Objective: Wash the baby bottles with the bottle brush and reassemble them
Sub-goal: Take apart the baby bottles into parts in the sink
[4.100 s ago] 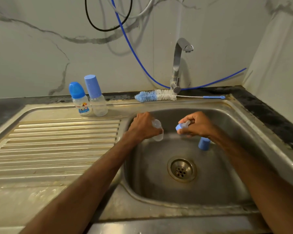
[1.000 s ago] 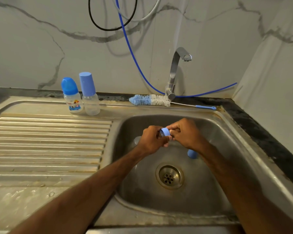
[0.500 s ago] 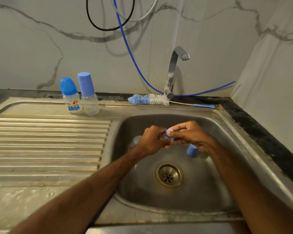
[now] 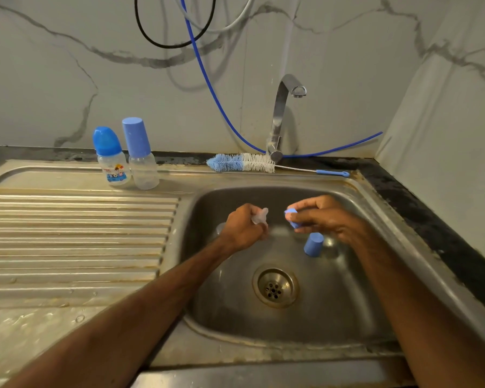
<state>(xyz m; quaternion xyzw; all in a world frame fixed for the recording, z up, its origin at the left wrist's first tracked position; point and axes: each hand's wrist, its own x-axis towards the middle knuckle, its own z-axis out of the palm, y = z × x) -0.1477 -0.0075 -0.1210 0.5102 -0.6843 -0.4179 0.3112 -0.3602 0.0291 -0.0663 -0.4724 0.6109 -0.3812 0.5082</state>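
Curled around a clear, soft silicone teat (image 4: 260, 216), the left hand (image 4: 242, 228) holds it with its tip poking up past the knuckles, while the right hand (image 4: 326, 217), a short gap away, pinches a small blue plastic screw ring (image 4: 291, 219) between thumb and fingertips. Both hands hang over the basin of the stainless steel sink (image 4: 356, 312). Just below the right hand a blue plastic cap (image 4: 313, 245) stands on the basin floor, and behind the left hand the edge of a clear bottle body (image 4: 219, 228) barely shows. Nearer the person than both hands lies the round metal drain (image 4: 275, 287). Beyond the hands, on the sink's back rim, a blue-and-white bristled bottle brush (image 4: 241, 163) lies at the foot of the chrome tap (image 4: 280, 116). Well off to the left of the left hand, two capped baby bottles stand touching on the drainboard: a printed one with a rounded blue cap (image 4: 111, 159) and a plain clear one with a tall blue cap (image 4: 142, 158).
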